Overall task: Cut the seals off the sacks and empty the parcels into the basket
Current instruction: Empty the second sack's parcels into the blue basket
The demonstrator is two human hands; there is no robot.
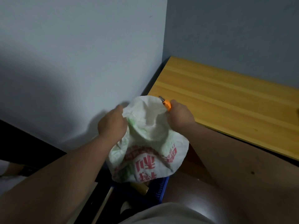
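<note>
Wall (80, 54) fills the left and top, pale blue-grey, with shadows of your arms on it. Desk (226, 97) sits right, yellow wood top, running into the corner. Sack (145, 143) is the big thing in the middle: white, crumpled, red and green print, held up in the air between both your hands, above the basket. Its lower edge hangs just over the basket rim. Basket (161, 189) is low centre, blue, slotted wall, mostly hidden by the sack. Inside it you can see a yellowish-brown parcel (140, 188), partly covered; what it is, cannot tell. Your left hand (112, 123) grips the sack's left upper edge, fingers curled into the cloth. Your right hand (181, 115) is curled tight too, bunching the sack's right upper edge and holding the knife (166, 104) in the same fist. Knife has an orange body, metal tip poking out toward the wall, above the sack's top edge and in front of the desk's near corner.
</note>
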